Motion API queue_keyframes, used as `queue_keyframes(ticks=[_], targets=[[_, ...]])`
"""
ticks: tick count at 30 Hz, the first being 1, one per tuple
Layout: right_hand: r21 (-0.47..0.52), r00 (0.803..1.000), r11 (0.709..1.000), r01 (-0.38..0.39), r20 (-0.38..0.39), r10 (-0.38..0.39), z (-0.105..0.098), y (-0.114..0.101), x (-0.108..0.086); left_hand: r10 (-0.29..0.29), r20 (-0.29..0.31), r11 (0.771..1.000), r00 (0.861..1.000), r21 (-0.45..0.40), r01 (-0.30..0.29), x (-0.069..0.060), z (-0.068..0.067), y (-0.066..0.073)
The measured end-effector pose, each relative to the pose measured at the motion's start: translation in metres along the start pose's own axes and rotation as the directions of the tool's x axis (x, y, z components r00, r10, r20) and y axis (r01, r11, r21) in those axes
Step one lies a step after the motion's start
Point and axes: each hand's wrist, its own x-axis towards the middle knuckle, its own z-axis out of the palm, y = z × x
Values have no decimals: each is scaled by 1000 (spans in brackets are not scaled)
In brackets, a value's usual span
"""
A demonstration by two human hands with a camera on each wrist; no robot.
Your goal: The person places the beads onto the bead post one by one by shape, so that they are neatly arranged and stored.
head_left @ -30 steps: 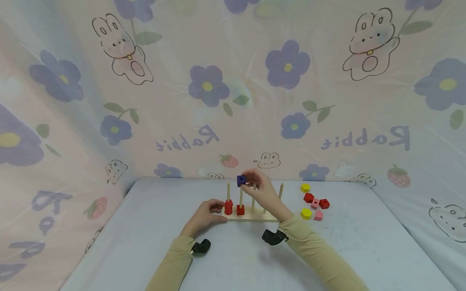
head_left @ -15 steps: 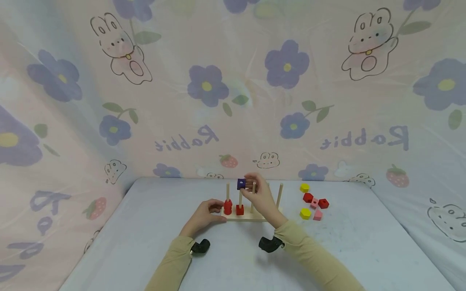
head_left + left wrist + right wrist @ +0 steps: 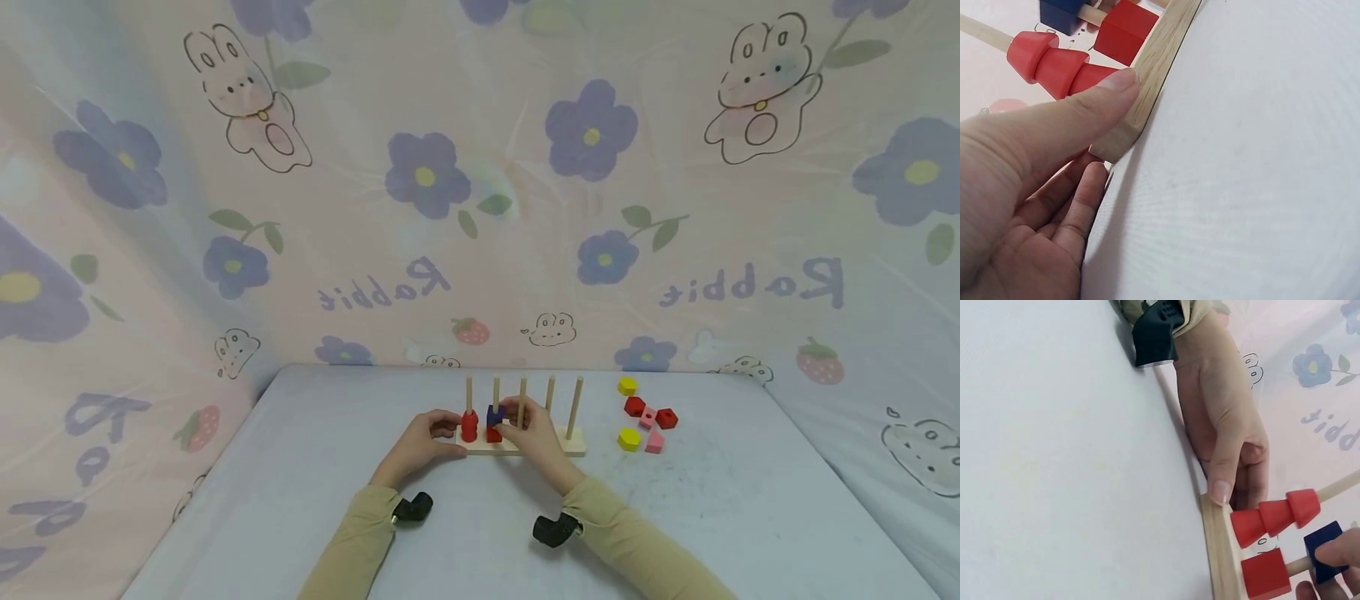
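Blue block (image 3: 494,416) in the head view encircles the second peg (image 3: 496,390), pinched by the right hand (image 3: 540,442). Left wrist view: the left hand (image 3: 1029,144) clasps one end of the wooden base (image 3: 1152,81), presumably steadying it. Right wrist view: bare peg separates block from red cube (image 3: 1266,574), likely why the pinch supports it.

- Left sleeve (image 3: 348,542) and right sleeve (image 3: 637,537): long, plain beige, creased near the cuffs.
- Left wrist camera (image 3: 413,507) and right wrist camera (image 3: 555,530): black, bent housings beside the cuffs.
- The left housing seems to carry small dots or holes, though blur makes this uncertain.
- Left hand (image 3: 414,450): bare, thumbnail short.
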Motion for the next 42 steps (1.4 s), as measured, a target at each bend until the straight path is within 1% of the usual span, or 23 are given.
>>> queue_keyframes(ticks=[4, 8, 11, 12, 15, 20, 23, 26, 30, 34, 35, 39, 42], targets=[[-17, 1000, 1000, -11, 20, 11, 0, 1, -3, 0, 4, 1000, 1000, -11, 0, 0, 0, -1], [0, 999, 1000, -20, 49, 20, -2, -3, -6, 4, 4, 1000, 1000, -13, -4, -1, 0, 0], [1, 998, 1000, -22, 58, 22, -3, 0, -6, 4, 0, 1000, 1000, -16, -4, -1, 0, 0], [-4, 998, 1000, -18, 60, 18, -4, 3, -5, -4, -3, 1000, 1000, -20, 4, -1, 0, 0], [-25, 998, 1000, -5, 68, 7, -6, 8, -7, 1, -3, 1000, 1000, -22, -1, -1, 0, 0], [-93, 996, 994, 53, 81, -45, -14, 9, -16, 3, -4, 1000, 1000, 0, -3, -2, 0, 1], [-110, 995, 991, 71, 83, -62, -23, 5, -26, -6, -7, 1000, 1000, 5, 6, -2, 0, 2], [-101, 994, 994, 51, 100, -41, -31, 0, -36, -14, -7, 1000, 1000, 4, 14, -1, 0, 2], [-128, 989, 991, 40, 143, -21, -44, -9, -50, 1, -7, 1000, 1000, 9, -1, -1, 0, 1], [-155, 984, 985, 76, 168, -50, -60, -16, -59, -2, -7, 1000, 1000, 0, 2, 0, 0, 0], [-163, 984, 983, 84, 167, -57, -64, -18, -60, 2, -6, 1000, 1000, 3, -2, 0, 0, 0], [-189, 985, 976, 104, 155, -75, -84, -24, -62, -15, -10, 1000, 1000, 6, 15, 0, 0, 0], [-215, 983, 965, 152, 134, -125, -102, -29, -61, -23, -13, 1000, 1000, 10, 23, -1, 1, 0]])
